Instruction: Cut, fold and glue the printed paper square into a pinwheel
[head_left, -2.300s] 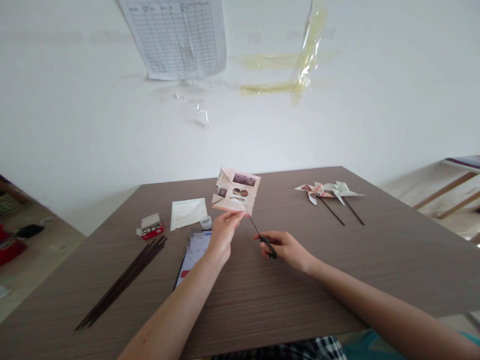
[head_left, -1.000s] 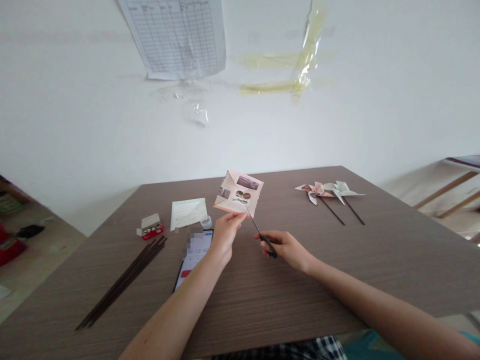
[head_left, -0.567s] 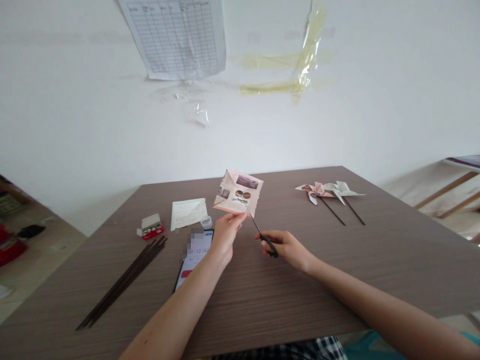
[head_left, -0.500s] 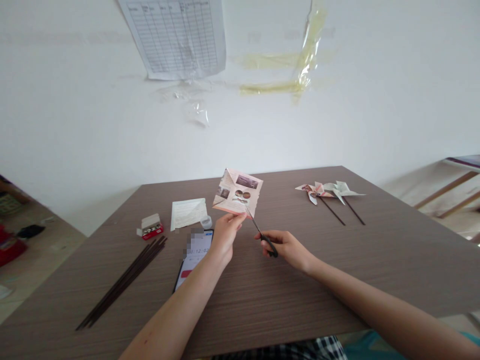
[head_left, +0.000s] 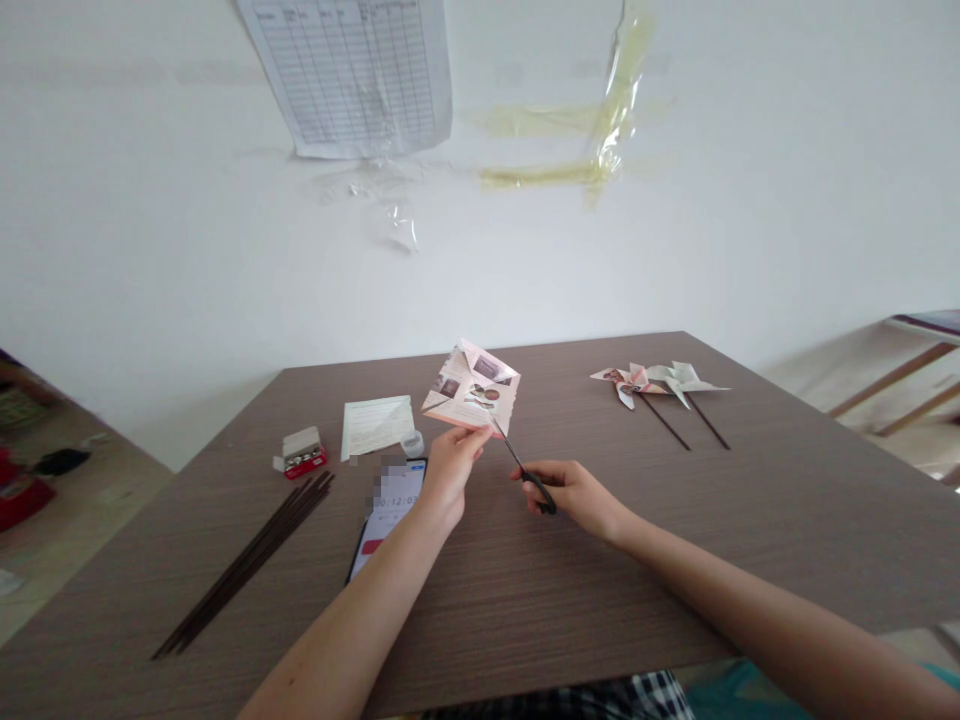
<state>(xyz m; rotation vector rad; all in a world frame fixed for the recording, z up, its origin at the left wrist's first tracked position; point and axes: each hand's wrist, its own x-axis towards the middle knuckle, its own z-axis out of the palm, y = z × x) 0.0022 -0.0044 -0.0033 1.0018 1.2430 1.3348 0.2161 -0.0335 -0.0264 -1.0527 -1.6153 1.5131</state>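
Above the table's middle, my left hand [head_left: 454,465] pinches the near edge of a square sheet of printed paper [head_left: 461,395]. The paper is pinkish, with small pictures and crease lines, and slits run in from its far side. My right hand [head_left: 574,495] grips a pair of scissors [head_left: 531,482] by the black handles. Their blades point away from me and meet the paper's near right corner, just beside my left fingertips. Whether the blades are apart there is too small to tell.
Left on the table [head_left: 630,590] lie dark thin sticks [head_left: 247,560], a small red box [head_left: 304,455], paper sheets [head_left: 377,425], a clear little container [head_left: 412,444] and a phone [head_left: 397,505] showing a timer. Two paper pinwheels [head_left: 660,382] on sticks lie right. A white wall [head_left: 525,270] stands behind.
The far right corner of the paper has shifted slightly, and its far side looks more split and lifted. Both hands stay almost in place, with the scissors still at the near corner.
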